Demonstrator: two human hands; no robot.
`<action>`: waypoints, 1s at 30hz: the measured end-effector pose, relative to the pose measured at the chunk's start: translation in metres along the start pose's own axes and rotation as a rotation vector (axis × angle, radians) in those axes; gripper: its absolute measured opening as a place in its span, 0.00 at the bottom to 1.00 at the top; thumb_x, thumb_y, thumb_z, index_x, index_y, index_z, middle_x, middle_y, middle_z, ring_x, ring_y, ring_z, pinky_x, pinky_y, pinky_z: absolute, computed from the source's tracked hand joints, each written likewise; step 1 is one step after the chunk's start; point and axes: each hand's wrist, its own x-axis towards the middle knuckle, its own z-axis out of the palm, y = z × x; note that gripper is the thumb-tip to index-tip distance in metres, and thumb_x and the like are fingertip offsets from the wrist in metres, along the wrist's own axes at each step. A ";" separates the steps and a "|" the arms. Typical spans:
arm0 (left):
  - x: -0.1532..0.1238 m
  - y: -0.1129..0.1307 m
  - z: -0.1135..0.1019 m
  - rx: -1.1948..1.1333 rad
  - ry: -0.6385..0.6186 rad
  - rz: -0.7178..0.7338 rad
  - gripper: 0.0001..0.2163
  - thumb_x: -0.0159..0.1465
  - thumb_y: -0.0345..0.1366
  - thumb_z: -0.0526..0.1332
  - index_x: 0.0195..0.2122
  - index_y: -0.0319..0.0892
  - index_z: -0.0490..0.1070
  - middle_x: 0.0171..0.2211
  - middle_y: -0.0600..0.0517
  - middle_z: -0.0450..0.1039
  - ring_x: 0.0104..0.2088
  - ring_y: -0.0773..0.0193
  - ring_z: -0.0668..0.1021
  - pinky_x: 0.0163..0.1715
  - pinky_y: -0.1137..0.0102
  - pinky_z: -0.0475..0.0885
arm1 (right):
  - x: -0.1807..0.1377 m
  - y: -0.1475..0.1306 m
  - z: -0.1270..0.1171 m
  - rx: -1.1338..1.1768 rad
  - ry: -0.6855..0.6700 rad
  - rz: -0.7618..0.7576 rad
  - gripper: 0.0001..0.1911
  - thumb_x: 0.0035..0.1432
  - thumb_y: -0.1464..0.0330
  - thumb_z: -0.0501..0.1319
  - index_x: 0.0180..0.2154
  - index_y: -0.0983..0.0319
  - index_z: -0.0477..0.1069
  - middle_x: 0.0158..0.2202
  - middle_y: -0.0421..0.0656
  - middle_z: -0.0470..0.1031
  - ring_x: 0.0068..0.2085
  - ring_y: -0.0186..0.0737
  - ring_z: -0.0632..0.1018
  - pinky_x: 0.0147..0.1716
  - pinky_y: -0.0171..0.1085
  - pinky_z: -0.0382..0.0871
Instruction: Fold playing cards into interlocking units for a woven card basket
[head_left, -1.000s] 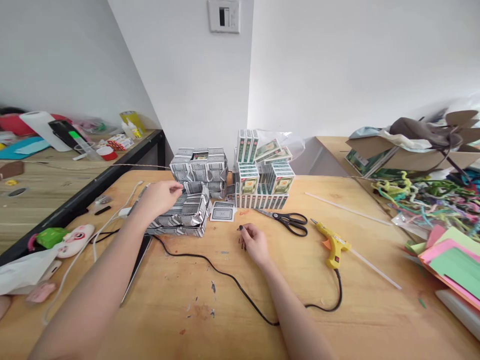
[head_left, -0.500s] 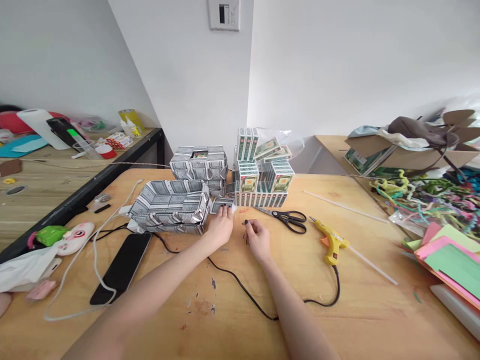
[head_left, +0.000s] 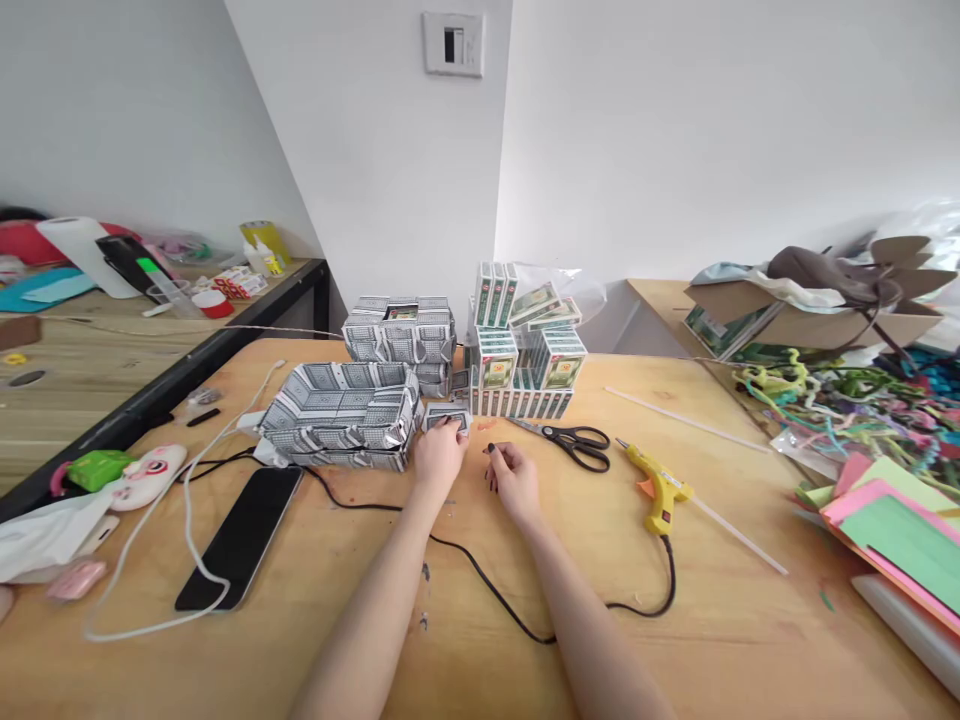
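Observation:
My left hand (head_left: 440, 458) has its fingers bent together over the near edge of a small stack of playing cards (head_left: 445, 411), gripping at the cards. Its fingertips are partly hidden. My right hand (head_left: 514, 480) rests just right of it, fingers curled and thumb against them; whatever they hold, if anything, is too small to make out. Left of the cards sits an open basket made of folded playing cards (head_left: 341, 400). Behind it stands another folded-card piece (head_left: 400, 335). Boxed card decks (head_left: 521, 370) are piled behind my hands.
Black-handled scissors (head_left: 581, 442) and a yellow glue gun (head_left: 660, 487) lie to the right, the gun's black cord crossing under my forearms. A phone (head_left: 244, 535) and white cable (head_left: 191, 540) lie left. Coloured paper (head_left: 892, 530) and pipe cleaners (head_left: 847, 400) are at far right.
My left hand has drawn back toward me, its fingers going from stretched over the cards to bent at their near edge. My right hand stays nearly still.

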 end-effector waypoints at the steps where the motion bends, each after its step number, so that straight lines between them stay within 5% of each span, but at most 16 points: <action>1: -0.004 0.000 0.004 -0.030 0.029 -0.017 0.13 0.60 0.32 0.52 0.43 0.43 0.70 0.43 0.44 0.73 0.37 0.57 0.77 0.34 0.67 0.71 | 0.001 0.000 0.000 0.002 0.004 0.000 0.17 0.53 0.56 0.53 0.30 0.64 0.68 0.16 0.36 0.65 0.15 0.29 0.64 0.14 0.29 0.58; 5: -0.013 -0.006 0.018 -0.271 0.163 -0.028 0.15 0.58 0.27 0.52 0.44 0.44 0.71 0.50 0.48 0.69 0.45 0.60 0.75 0.42 0.69 0.70 | 0.004 0.003 -0.003 0.029 0.049 0.014 0.16 0.51 0.57 0.55 0.33 0.64 0.67 0.20 0.38 0.68 0.16 0.29 0.65 0.14 0.30 0.60; 12: -0.018 -0.007 0.014 -0.653 0.400 -0.006 0.10 0.60 0.34 0.53 0.38 0.44 0.73 0.40 0.50 0.76 0.42 0.63 0.76 0.48 0.69 0.68 | 0.003 0.003 -0.004 0.000 0.061 -0.044 0.20 0.51 0.61 0.56 0.45 0.62 0.66 0.42 0.49 0.71 0.25 0.34 0.72 0.20 0.33 0.68; 16: -0.021 0.002 0.013 -0.978 0.322 -0.097 0.09 0.58 0.38 0.55 0.32 0.42 0.72 0.32 0.50 0.77 0.32 0.63 0.78 0.35 0.71 0.73 | -0.001 -0.001 -0.003 -0.044 0.066 -0.185 0.24 0.48 0.61 0.60 0.48 0.60 0.65 0.50 0.49 0.66 0.44 0.43 0.71 0.37 0.39 0.71; 18: -0.020 0.003 0.014 -1.081 0.233 -0.085 0.08 0.57 0.38 0.55 0.31 0.41 0.72 0.30 0.50 0.77 0.30 0.63 0.78 0.30 0.72 0.74 | -0.002 -0.001 -0.003 -0.040 -0.012 -0.167 0.19 0.50 0.60 0.59 0.44 0.60 0.68 0.44 0.47 0.71 0.40 0.42 0.73 0.39 0.40 0.69; 23: -0.017 -0.007 0.015 -0.902 0.182 -0.001 0.11 0.60 0.39 0.53 0.34 0.41 0.72 0.31 0.50 0.77 0.32 0.62 0.78 0.33 0.70 0.73 | 0.001 0.006 -0.004 -0.030 0.001 -0.071 0.13 0.50 0.58 0.58 0.30 0.62 0.69 0.28 0.44 0.74 0.29 0.39 0.73 0.29 0.37 0.68; 27: -0.011 -0.016 0.019 -0.587 0.291 0.141 0.13 0.60 0.34 0.52 0.45 0.43 0.68 0.47 0.47 0.70 0.51 0.59 0.70 0.52 0.64 0.64 | 0.002 0.007 -0.004 0.043 0.078 -0.055 0.14 0.50 0.57 0.58 0.30 0.62 0.68 0.27 0.43 0.73 0.27 0.39 0.72 0.27 0.35 0.67; 30: -0.007 -0.017 0.025 -0.398 0.268 0.163 0.21 0.55 0.31 0.57 0.52 0.44 0.62 0.54 0.46 0.62 0.57 0.54 0.62 0.55 0.59 0.60 | 0.001 0.005 -0.004 0.028 0.079 -0.048 0.15 0.50 0.56 0.58 0.30 0.62 0.69 0.27 0.43 0.73 0.26 0.38 0.72 0.26 0.35 0.66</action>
